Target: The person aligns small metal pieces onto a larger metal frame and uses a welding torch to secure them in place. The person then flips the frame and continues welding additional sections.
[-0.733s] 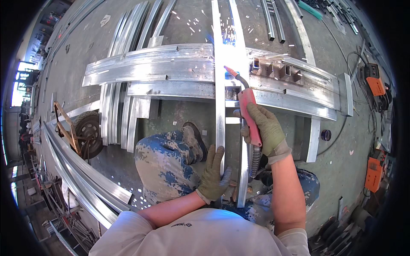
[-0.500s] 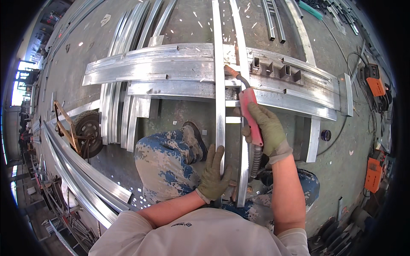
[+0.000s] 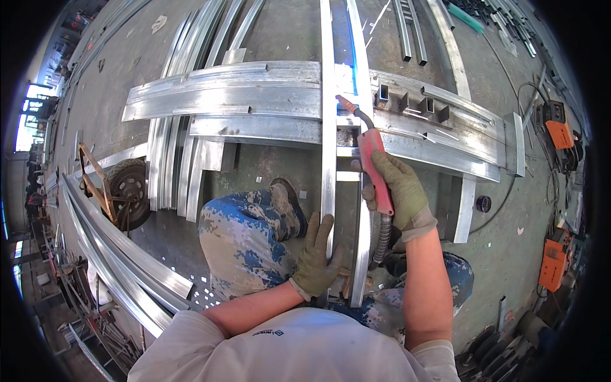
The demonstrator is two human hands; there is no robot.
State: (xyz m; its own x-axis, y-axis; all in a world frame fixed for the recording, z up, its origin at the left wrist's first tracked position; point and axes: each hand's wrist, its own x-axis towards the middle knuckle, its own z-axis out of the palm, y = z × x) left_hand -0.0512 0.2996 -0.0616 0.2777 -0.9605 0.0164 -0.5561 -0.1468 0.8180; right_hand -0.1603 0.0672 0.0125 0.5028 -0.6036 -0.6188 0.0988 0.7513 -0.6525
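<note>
A red-handled welding torch [image 3: 375,169] is in my gloved right hand [image 3: 405,191], fingers wrapped round the handle. Its bent neck reaches away to the nozzle [image 3: 345,103], which sits by the inner side of the left long metal tube [image 3: 328,137]. My gloved left hand [image 3: 316,260] grips that tube near its close end, thumb on one side and fingers on the other. A second long metal tube [image 3: 361,216] runs parallel on the right, partly under the torch. Short crosspieces [image 3: 347,177] span the gap between the tubes. Bluish glare lights the gap just beyond the nozzle.
Wide metal channels [image 3: 254,95] lie crosswise under the tubes. Short tube offcuts [image 3: 428,105] stand on them at right. Long profiles [image 3: 127,254] and a wheel [image 3: 129,188] are at left. Orange machines [image 3: 557,124] with cables stand at far right.
The scattered sparks beyond the nozzle have given way to bluish glare and a few bright streaks. Both hands and the torch keep nearly the same places.
</note>
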